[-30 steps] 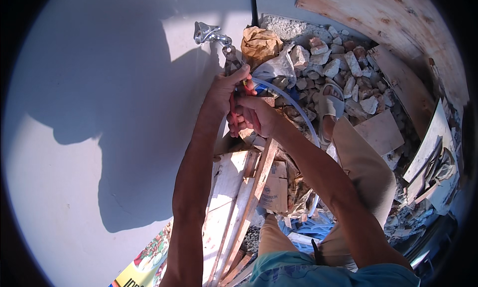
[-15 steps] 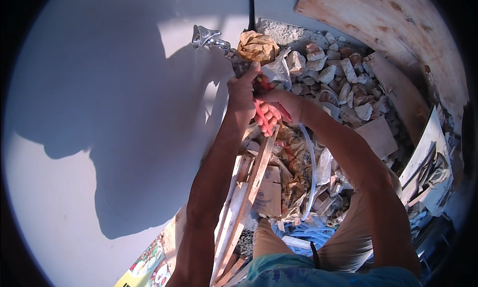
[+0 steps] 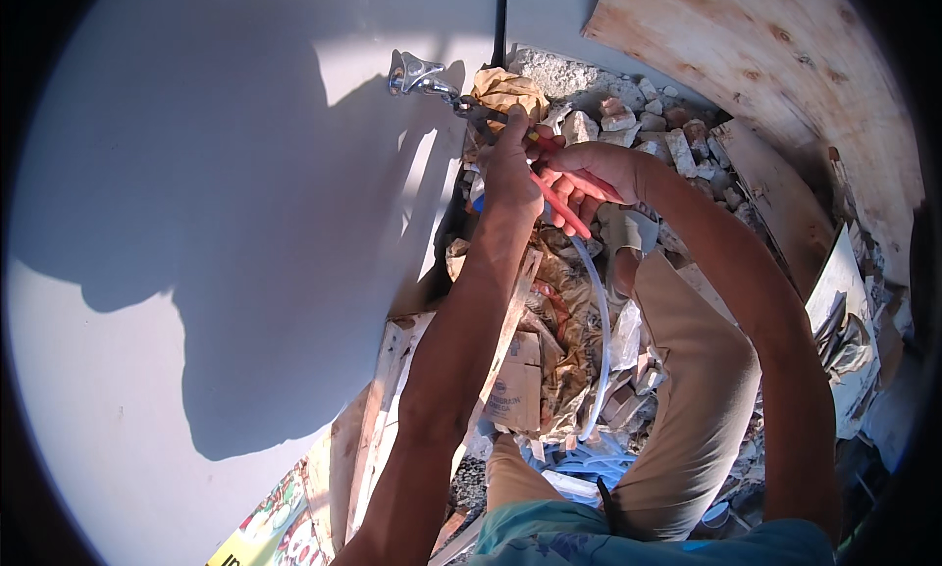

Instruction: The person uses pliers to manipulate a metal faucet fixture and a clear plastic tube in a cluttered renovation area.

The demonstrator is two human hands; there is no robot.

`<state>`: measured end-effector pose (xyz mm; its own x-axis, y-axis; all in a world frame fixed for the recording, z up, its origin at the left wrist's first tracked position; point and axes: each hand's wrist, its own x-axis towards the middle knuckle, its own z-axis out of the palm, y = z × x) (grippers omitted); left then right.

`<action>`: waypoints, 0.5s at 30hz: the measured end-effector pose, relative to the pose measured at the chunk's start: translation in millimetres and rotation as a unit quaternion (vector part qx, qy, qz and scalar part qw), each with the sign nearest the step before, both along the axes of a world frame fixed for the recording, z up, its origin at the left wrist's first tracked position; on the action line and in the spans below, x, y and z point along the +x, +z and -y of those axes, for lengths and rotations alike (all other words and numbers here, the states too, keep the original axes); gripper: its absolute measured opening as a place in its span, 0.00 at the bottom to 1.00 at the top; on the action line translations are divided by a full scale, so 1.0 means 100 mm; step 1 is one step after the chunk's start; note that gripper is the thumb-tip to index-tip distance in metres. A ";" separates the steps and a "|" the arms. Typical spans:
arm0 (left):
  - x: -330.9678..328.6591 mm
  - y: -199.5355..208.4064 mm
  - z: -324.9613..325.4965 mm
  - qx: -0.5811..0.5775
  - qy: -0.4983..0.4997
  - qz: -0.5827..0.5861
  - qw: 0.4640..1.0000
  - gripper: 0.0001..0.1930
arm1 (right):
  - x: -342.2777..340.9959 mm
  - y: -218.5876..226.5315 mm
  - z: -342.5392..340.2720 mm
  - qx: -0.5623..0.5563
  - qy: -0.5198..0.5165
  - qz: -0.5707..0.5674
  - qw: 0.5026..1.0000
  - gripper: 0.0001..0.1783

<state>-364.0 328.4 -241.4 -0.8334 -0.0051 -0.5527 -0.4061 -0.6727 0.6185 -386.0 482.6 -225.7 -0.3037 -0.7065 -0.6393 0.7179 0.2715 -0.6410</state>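
Note:
Both my hands are on a pair of red-handled pliers (image 3: 563, 209). Near the jaws, my left hand (image 3: 512, 174) is closed around the tool, its thumb along the dark metal head. My right hand (image 3: 601, 174) grips the red handles, which stand somewhat apart and slant down to the right. The head of the pliers reaches to the stem of a shiny chrome fitting (image 3: 417, 77), perhaps a tap, beside the grey wall. Whether the jaws are clamped on the stem is too small to tell.
Crumpled brown paper (image 3: 510, 91) lies behind the pliers. Broken bricks and rubble (image 3: 677, 144) cover the ground, with plywood sheets (image 3: 716, 36) at the right. Wooden boards (image 3: 378, 399) lean along the wall (image 3: 245, 223). A pale hose (image 3: 601, 321) and a cardboard box (image 3: 515, 385) lie below my hands.
The pliers' handles have swung right and slightly upward, both hands moving with them. The chrome fitting looks turned and slightly shifted right. My right knee has come forward into view.

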 end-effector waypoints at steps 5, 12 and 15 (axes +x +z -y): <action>0.06 -0.16 0.17 -0.027 -0.059 -0.084 0.994 0.18 | 0.26 -0.15 0.13 0.218 -0.071 -0.259 0.938 0.22; 0.06 -0.16 0.22 0.008 -0.091 -0.106 0.990 0.17 | 0.72 -0.19 0.32 0.343 -0.142 -0.590 0.717 0.34; 0.09 -0.12 0.23 0.030 -0.089 -0.110 0.989 0.16 | 0.87 -0.09 0.44 0.418 -0.077 -0.632 0.648 0.43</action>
<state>-355.3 305.5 -253.6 -0.9184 0.1804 -0.3521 -0.3813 -0.6410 0.6662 -299.1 438.3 -234.6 -0.9835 -0.1737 0.0498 -0.1785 0.8905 -0.4185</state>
